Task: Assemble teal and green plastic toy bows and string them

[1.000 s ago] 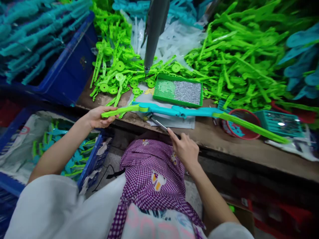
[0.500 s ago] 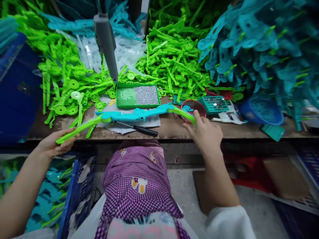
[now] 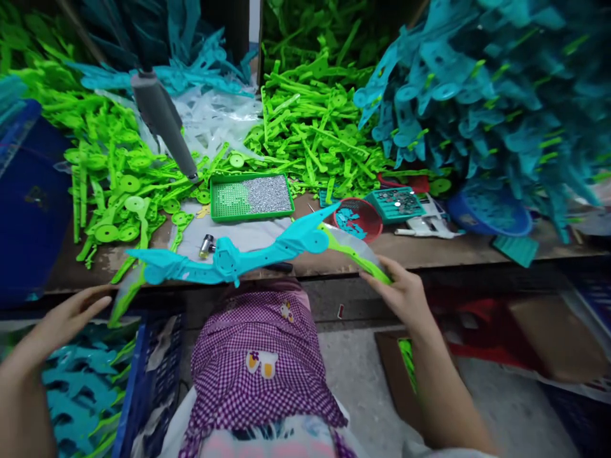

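Note:
A long jointed plastic piece, with a turquoise middle (image 3: pixel 258 257) and a lime-green arm at each end, hangs just over the table's front edge. My right hand (image 3: pixel 401 292) is closed on the tip of its right green arm (image 3: pixel 360 257). By the left green arm (image 3: pixel 125 299), my left hand (image 3: pixel 71 321) has its fingers stretched out and thumb apart, without a grip on it; whether the fingertips touch it I cannot tell. A black-handled tool (image 3: pixel 281 268) lies partly hidden behind the piece. Left of centre, a small metal fitting (image 3: pixel 206 246) rests on the white sheet.
A grey power screwdriver (image 3: pixel 165 124) hangs over heaps of lime-green parts (image 3: pixel 324 121). Behind the piece stand a green tray (image 3: pixel 229 219) of small metal pieces and a red basket (image 3: pixel 375 232). Turquoise assemblies (image 3: pixel 443 95) are piled at right. A blue crate (image 3: pixel 128 388) sits below left.
The jointed piece has come nearer to me and its arms now bend downward. My left hand has let go of the left arm and moved left and down; my right hand has lowered.

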The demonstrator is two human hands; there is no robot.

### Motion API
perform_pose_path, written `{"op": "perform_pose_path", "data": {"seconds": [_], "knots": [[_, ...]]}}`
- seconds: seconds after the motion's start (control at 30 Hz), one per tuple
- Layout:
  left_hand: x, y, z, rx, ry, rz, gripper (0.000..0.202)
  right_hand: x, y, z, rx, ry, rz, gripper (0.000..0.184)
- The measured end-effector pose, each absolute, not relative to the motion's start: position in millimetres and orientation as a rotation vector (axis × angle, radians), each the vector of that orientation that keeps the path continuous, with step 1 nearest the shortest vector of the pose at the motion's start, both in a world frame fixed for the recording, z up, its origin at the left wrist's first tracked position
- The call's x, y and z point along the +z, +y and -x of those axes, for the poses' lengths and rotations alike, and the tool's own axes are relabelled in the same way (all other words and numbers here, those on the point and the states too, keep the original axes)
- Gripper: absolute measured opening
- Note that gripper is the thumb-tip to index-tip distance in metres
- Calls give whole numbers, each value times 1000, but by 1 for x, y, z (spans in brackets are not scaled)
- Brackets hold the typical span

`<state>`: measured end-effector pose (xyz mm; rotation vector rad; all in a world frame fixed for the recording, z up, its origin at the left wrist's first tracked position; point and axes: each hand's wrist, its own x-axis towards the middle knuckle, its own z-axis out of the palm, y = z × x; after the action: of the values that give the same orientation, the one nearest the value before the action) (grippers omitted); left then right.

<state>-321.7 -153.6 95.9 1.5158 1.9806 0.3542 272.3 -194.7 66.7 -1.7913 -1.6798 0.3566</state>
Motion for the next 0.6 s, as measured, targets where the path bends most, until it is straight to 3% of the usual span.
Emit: {"op": "perform_pose_path", "data": {"seconds": [0.03,0.1,0.17,0.23,0.43,0.6], "knots": [[103,-164,306,433,2130,-1611,21,64,-199,-266,363,-1684,1784,41],[114,-185,259,684,2262,-1748,43,58,-207,-254,366,-1726,1747,39],[119,-194,199,881,1860,-1826,57,54,-211,-246,358,-1788,1679,37],[116,-185,142,795,1480,-1868,65,54,-212,-243,337,-1850,1623,34],[92,-133,61,486,956,-1474,44,72,-214,-250,250,-2051,1447,25],[67,-152,43,577,956,-1177,42,102,-213,-267,231,-2307,1359,39]]}}
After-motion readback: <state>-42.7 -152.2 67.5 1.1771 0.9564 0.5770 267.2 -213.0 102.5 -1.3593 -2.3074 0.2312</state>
